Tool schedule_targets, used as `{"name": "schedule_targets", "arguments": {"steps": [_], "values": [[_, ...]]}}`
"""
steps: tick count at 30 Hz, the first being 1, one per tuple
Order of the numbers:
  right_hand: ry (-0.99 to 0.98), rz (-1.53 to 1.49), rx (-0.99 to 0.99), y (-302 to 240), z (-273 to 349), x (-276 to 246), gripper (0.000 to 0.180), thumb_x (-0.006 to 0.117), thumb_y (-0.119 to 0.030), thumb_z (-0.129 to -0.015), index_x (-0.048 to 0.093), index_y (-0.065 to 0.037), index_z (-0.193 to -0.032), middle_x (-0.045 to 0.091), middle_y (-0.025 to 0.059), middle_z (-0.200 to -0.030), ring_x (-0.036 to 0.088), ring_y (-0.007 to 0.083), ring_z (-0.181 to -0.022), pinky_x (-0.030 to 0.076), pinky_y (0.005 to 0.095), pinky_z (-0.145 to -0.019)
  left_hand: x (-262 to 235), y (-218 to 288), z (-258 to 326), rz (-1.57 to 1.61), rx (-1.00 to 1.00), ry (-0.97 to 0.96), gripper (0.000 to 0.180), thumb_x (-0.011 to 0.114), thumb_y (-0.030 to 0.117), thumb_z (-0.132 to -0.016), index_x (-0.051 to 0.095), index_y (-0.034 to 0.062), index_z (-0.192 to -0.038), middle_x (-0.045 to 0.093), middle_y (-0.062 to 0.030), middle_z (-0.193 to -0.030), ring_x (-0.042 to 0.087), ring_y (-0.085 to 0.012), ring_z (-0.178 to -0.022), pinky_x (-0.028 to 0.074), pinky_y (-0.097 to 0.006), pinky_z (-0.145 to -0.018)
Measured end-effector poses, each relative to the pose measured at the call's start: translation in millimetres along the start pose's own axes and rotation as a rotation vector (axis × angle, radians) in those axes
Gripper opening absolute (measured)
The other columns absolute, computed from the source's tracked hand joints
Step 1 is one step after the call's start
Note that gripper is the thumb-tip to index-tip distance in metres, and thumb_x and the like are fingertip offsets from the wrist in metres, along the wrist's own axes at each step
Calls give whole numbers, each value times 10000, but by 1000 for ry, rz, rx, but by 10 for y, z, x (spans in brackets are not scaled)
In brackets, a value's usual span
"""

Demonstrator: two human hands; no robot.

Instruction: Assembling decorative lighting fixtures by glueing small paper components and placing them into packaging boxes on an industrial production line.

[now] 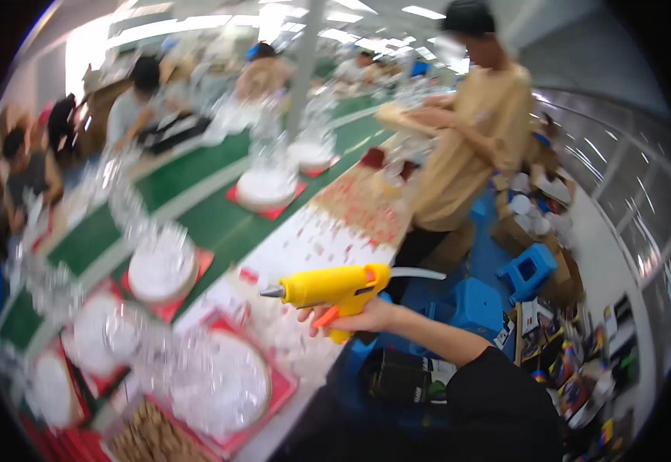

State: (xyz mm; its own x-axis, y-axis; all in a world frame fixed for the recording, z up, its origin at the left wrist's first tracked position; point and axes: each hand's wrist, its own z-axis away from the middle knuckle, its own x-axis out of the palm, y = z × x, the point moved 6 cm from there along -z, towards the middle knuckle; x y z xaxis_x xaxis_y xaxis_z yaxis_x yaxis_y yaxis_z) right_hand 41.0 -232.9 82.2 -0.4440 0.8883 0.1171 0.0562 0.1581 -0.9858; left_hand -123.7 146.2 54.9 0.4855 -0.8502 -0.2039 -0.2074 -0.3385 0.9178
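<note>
My right hand is wrapped round the handle of a yellow hot glue gun, with fingers at its orange trigger. The metal nozzle points left, and a pale glue stick juts from the back. I hold the gun in the air above the table's right edge. Below and left of it, a round white base with clear plastic pieces lies on a red square board. Small red bits are scattered on the white tabletop. My left hand is out of view.
More white bases with clear plastic towers stand along the green conveyor belt. A box of brown pieces sits near the front. A person in a tan shirt stands at the table. Blue stools and boxes stand on the right.
</note>
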Motion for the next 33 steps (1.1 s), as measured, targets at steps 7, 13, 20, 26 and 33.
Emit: {"name": "schedule_targets", "arguments": {"steps": [7,13,20,26,33], "values": [[-325,-261,199,-111,231,928,425,698,-141,-771,591,16,-1151,656,209,-1066,622,358,-1042,447,437,-971,490,209,-266,484,-60,-39,237,722,48,-802,613,-35,-996,595,-136,-1024,586,-175,-913,482,-250,-774],[-456,-468,367,253,263,1339,101,615,-63,-815,582,-31,-905,615,116,-821,642,294,-954,484,412,-901,477,156,-159,520,-156,-45,260,667,96,-863,566,-32,-1066,570,-135,-1033,580,-150,-833,482,-242,-718],[-517,-538,306,297,300,1468,132,624,-145,-810,574,-45,-879,571,67,-752,601,204,-696,529,368,-708,423,153,-73,753,-147,-109,291,689,11,-835,576,-78,-1088,573,-143,-1069,585,-190,-964,476,-299,-877],[-464,-497,311,317,306,1442,102,628,-124,-810,571,-40,-819,554,63,-722,560,181,-623,514,338,-637,457,91,-80,716,-141,-150,318,726,65,-819,591,-77,-1070,593,-142,-1024,584,-187,-929,477,-282,-835],[-464,-516,287,246,248,1444,84,645,-33,-772,568,-38,-803,591,95,-766,594,210,-660,498,305,-584,459,87,-92,698,-139,-148,308,738,65,-805,610,-77,-1047,600,-141,-1004,591,-188,-908,492,-275,-800]]}}
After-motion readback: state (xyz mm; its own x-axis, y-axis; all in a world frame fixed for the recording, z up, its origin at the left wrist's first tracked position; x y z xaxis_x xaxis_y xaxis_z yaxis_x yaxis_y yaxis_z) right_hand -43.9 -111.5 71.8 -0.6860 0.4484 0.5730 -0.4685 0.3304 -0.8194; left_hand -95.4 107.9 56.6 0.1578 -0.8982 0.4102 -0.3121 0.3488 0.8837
